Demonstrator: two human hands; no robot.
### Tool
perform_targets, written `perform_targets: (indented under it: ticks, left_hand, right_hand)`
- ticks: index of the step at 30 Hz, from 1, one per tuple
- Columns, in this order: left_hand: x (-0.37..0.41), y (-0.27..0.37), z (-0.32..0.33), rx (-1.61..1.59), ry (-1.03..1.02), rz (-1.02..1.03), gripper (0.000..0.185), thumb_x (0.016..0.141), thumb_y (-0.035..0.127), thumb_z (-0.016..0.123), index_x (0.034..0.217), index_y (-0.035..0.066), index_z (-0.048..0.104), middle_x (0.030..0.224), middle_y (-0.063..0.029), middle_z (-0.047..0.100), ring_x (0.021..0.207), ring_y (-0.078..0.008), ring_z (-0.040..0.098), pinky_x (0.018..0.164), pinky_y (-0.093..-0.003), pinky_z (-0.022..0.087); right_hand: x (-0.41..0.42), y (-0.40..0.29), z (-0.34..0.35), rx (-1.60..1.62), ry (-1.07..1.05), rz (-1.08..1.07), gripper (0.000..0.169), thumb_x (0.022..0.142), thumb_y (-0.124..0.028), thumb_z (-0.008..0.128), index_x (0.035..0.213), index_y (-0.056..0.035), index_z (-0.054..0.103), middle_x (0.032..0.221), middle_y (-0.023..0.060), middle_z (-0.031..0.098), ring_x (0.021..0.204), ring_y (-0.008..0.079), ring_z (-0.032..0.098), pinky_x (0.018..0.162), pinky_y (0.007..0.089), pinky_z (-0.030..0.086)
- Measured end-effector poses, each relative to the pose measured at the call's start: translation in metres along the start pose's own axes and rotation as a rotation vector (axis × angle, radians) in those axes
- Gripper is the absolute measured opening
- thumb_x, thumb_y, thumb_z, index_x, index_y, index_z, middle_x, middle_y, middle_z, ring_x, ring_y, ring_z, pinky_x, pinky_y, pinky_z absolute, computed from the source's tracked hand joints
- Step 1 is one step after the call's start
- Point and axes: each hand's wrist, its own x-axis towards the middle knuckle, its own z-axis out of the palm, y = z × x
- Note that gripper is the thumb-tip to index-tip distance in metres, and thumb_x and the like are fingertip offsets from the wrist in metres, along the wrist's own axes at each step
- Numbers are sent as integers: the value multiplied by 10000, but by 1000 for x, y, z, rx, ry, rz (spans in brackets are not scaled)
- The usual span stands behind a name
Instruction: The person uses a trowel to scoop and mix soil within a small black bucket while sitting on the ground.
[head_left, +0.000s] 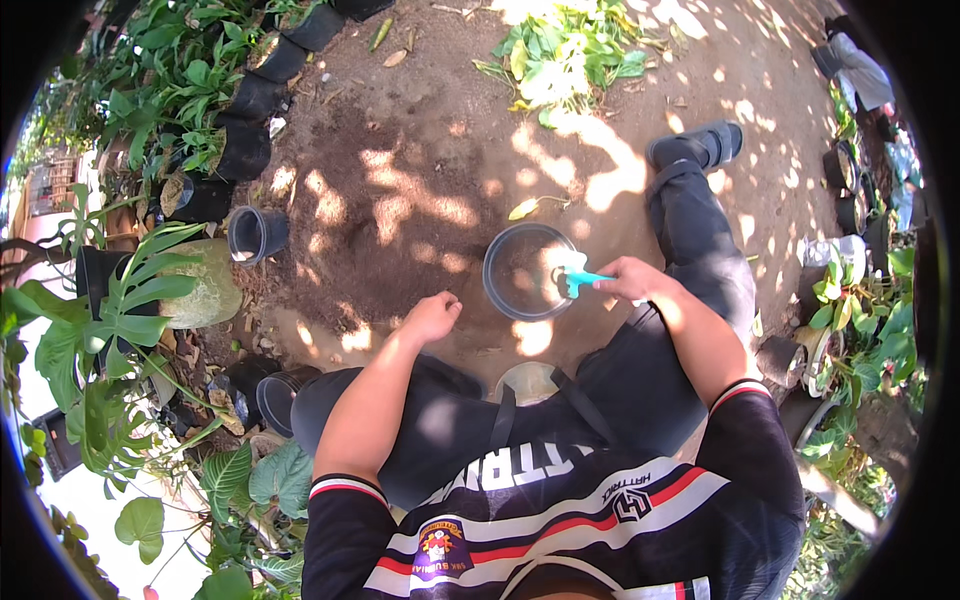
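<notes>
A turquoise hand tool, possibly a small garden rake or trowel, is gripped at its handle by my right hand. Its head is over the right side of a round black plastic pot standing on the soil between my legs. Whether the head touches anything inside cannot be told. My left hand hangs to the left of the pot above the dark soil, fingers loosely curled, with nothing visible in it. Beyond the pot lies a yellow leaf on the ground.
Leafy cuttings lie in a pile ahead. A smaller black pot stands at left, near a row of black planting bags and a large split-leaf plant. More potted plants line the right side.
</notes>
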Motion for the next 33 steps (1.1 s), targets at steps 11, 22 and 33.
perform_targets:
  ticks: [11, 22, 33]
  left_hand:
    - [3, -13, -1, -227, -86, -141, 330, 899, 292, 466, 1113, 48, 527, 804, -82, 621, 685, -160, 581, 630, -294, 460]
    - [53, -6, 84, -101, 150, -48, 329, 915, 302, 424, 939, 1, 555, 720, -111, 623, 607, -178, 592, 580, -326, 468]
    - [51, 6, 134, -759, 255, -175, 310, 913, 312, 445, 884, 13, 525, 658, -76, 580, 459, -125, 505, 401, -264, 394]
  right_hand:
    - [3, -8, -1, -147, 1, -78, 322, 816, -329, 587, 997, -66, 632, 682, 154, 588, 676, 253, 581, 663, 352, 446]
    - [12, 6, 8, -123, 14, -69, 301, 831, -306, 577, 1020, -80, 636, 631, 119, 578, 516, 179, 561, 487, 326, 457]
    - [-6, -15, 10, -212, 74, 10, 321, 845, -297, 562, 1021, -36, 624, 586, 131, 560, 385, 195, 502, 445, 334, 441]
